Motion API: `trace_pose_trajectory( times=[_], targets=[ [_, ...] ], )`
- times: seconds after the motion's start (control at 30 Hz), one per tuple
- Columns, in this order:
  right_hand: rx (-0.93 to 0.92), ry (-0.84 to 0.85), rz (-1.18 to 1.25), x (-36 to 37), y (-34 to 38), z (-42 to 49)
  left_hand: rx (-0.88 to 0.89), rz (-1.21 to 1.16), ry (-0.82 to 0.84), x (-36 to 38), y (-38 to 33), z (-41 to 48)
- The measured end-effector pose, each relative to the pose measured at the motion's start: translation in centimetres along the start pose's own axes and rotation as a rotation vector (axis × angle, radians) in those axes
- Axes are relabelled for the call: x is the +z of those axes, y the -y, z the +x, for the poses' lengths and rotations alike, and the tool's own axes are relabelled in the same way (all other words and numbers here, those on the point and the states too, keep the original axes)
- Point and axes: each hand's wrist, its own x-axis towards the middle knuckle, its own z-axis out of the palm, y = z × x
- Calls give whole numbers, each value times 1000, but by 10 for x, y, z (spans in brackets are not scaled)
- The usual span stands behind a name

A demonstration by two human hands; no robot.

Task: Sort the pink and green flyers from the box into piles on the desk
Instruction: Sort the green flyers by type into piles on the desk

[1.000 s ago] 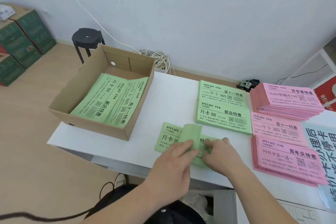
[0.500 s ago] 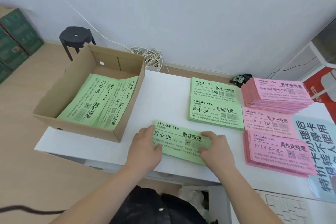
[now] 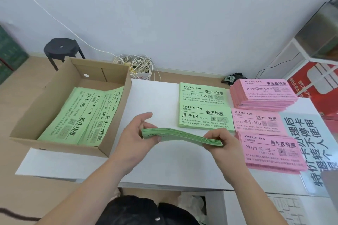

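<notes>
Right of the box (image 3: 54,145), the left hand (image 3: 135,133) and right hand (image 3: 222,143) are gripping a green stack (image 3: 179,135) by its ends. They are likely keeping it square for the green piles (image 3: 204,115) farther right.

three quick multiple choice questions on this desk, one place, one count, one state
1. Where does the box sit?
A) left end of the desk
B) right end
C) on the floor

2. How many pink piles lie on the desk?
A) one
B) three
C) five

3. The green stack is:
A) flat on the desk
B) held up by both hands
C) inside the box

Answers:
1 A: it stands left of every pile.
2 B: three pink tops show at the right.
3 B: the left hand and right hand grip its ends above the desk.
</notes>
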Motion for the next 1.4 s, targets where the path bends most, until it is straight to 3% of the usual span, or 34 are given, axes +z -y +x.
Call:
trace_pose_trajectory(
  times=[0.1,0.27,0.43,0.6,0.7,0.83,1.0,1.13,1.3,1.4],
  targets=[
    [73,-85,43,-2,-9,4,41,39,11,15,1,0],
    [174,-105,147,18,-23,5,-35,76,28,35,27,-1],
    [327,-230,276,33,-19,17,-62,117,29,50,23,1],
    [245,-208,-33,13,18,30,-50,121,72,49,-6,35],
    [262,-174,-199,-11,37,63,-137,112,141,64,-33,65],
    [324,-126,-298,-37,47,108,-240,97,197,95,-53,99],
    [333,-60,-434,-54,27,148,-231,193,172,122,-54,123],
    [333,-21,-539,-55,4,161,-175,284,168,126,-45,130],
    [287,-29,-716,-56,-6,155,10,583,156,109,-30,124],
    [275,97,-865,-61,7,144,72,772,247,100,-27,115]
  ],
)
